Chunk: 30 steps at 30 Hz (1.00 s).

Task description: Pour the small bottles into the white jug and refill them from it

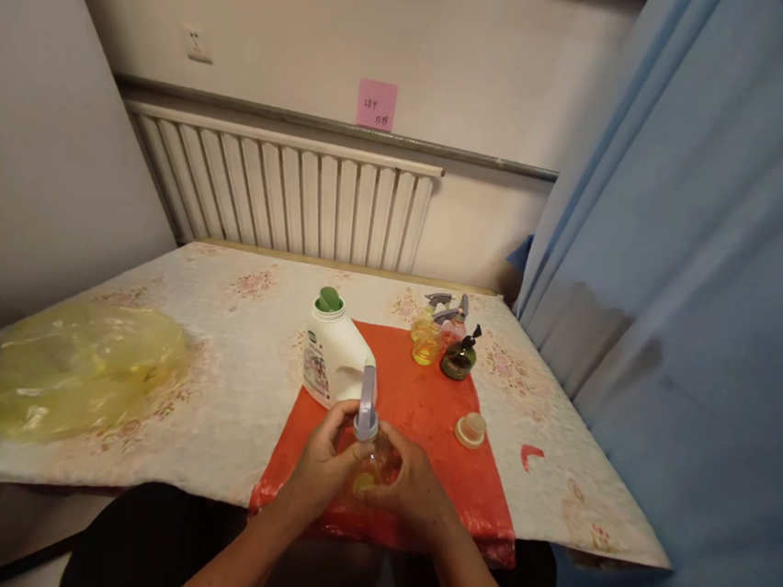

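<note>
A small clear pump bottle (pixel 366 427) with a lavender pump head stands upright between my hands, near the table's front edge. My left hand (pixel 325 461) is closed at its collar and upper left side. Around the bottle's right side curl the fingers of my right hand (pixel 413 486). Some yellow shows low in the bottle, though my fingers hide much of its body. Just behind it stands a white detergent jug (pixel 340 358), uncapped, with green inside its mouth. A translucent cap (pixel 471 429) lies to the right on the red plastic sheet (pixel 422 403).
Several pump bottles (pixel 426 345) with yellow, pink or dark green bodies cluster at the sheet's back right. A yellow plastic bag (pixel 86 366) covers the table's left. A red scrap (pixel 530 455) lies right of the sheet; a blue curtain (pixel 694 313) hangs beside the table.
</note>
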Available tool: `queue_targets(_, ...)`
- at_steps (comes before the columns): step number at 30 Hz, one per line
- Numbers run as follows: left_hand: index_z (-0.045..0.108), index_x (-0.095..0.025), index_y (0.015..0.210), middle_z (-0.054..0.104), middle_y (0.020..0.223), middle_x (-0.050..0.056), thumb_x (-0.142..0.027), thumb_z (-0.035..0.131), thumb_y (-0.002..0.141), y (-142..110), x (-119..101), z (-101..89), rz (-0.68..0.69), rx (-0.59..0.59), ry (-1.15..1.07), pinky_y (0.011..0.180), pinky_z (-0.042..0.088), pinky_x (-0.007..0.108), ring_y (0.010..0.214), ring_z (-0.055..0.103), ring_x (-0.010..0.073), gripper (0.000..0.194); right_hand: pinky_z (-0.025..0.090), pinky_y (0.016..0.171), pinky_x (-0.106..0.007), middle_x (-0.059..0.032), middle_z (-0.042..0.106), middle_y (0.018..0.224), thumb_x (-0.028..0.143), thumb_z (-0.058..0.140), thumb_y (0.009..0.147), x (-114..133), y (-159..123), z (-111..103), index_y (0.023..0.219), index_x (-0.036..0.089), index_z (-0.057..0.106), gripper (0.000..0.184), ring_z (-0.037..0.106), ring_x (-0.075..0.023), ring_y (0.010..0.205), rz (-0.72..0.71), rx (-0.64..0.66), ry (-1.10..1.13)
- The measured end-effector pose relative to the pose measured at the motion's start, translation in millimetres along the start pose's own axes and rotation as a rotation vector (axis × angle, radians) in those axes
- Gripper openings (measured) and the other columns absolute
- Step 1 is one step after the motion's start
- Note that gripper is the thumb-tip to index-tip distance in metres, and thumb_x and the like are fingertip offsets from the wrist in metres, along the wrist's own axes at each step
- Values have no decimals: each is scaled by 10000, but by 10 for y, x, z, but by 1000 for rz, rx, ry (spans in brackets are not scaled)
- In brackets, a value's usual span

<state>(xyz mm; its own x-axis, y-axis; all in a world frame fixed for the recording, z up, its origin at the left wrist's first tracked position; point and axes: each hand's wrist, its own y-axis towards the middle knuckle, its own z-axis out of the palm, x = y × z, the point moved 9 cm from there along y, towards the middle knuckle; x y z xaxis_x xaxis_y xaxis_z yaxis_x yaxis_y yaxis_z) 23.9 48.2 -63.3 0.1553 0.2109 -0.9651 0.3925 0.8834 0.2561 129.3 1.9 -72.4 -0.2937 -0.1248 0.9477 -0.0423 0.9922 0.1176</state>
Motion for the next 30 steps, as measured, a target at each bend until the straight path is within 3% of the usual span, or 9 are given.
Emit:
queue_targets(5,627,-201,1010,591,1043,43,-270,665,783,23,-128,-53,108,-40,98,909,433,313,1030,549,212,241,497,866,-324,-29,667,1139,100,736,563,38,4,-27,1257,219,561,726,617,-210,966,-43,-42,-83)
queue_targets(12,570,-221,1210,654,1107,42,-282,537,876,11,13,-50,-26,46,-14,967,431,339,1062,577,202,342,485,919,-379,-68,647,1206,109,765,534,-62,11,-35,1310,196,518,820,614,-250,1034,-10,-73,-108)
queue_targets(18,553,-213,1200,674,1104,53,-212,688,753,5,151,-48,-63,-12,-129,959,457,360,1058,604,220,467,482,937,-387,-57,643,1226,118,759,553,-19,18,-4,1293,229,534,781,612,-248,1069,-45,-45,-85)
queue_targets(25,572,-196,1179,667,1140,67,-269,648,803,9,147,12,-111,72,-91,1002,439,384,1086,601,221,390,453,982,-425,-98,604,1285,153,796,527,-79,10,-50,1303,199,528,822,580,-279,1137,-34,-64,-115)
queue_targets(30,521,-200,1246,616,1259,90,-274,669,777,33,178,-6,-100,14,-68,1040,409,409,1192,549,252,498,457,980,-429,-98,608,1274,166,800,528,-155,12,-92,1297,203,528,816,584,-279,1131,-2,-77,-108)
